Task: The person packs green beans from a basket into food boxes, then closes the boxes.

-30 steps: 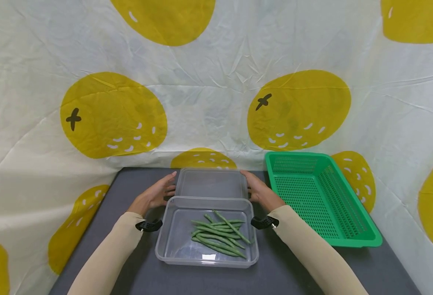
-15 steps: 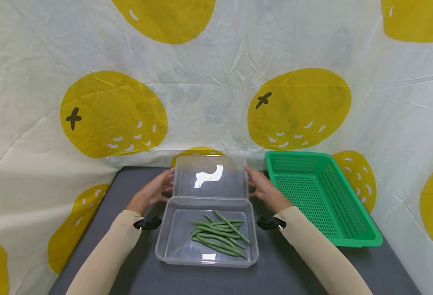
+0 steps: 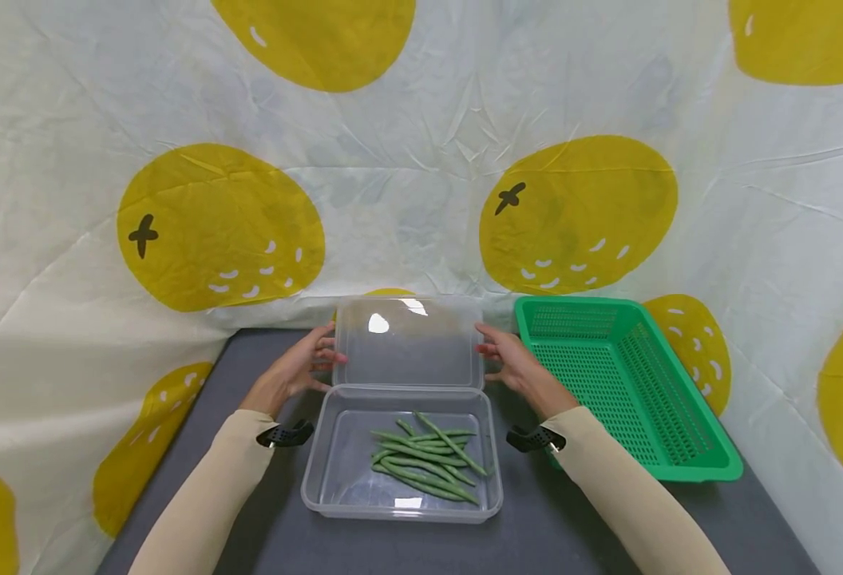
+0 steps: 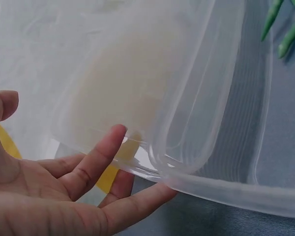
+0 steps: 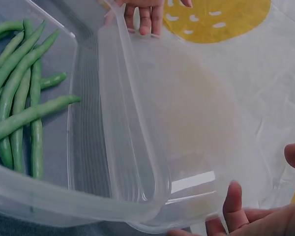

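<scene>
The left hand [image 3: 294, 372] holds the left short edge of a clear rectangular plastic lid [image 3: 409, 342], its fingers [image 4: 96, 162] only lightly bent: fingertips press the underside, and the thumb stands apart from the lid in the left wrist view. The right hand [image 3: 516, 369] holds the opposite short edge the same way, fingers [image 5: 232, 202] under the rim. The lid is raised and tilted behind a clear rectangular plastic container [image 3: 328, 471] on the dark grey desk [image 3: 249, 527], its long axis running left to right. Green beans [image 3: 425, 457] lie in the container, mostly pointing left to right. Whether the lid's near edge touches the container rim cannot be told. A green perforated plastic basket [image 3: 709, 467] stands just right of the container.
</scene>
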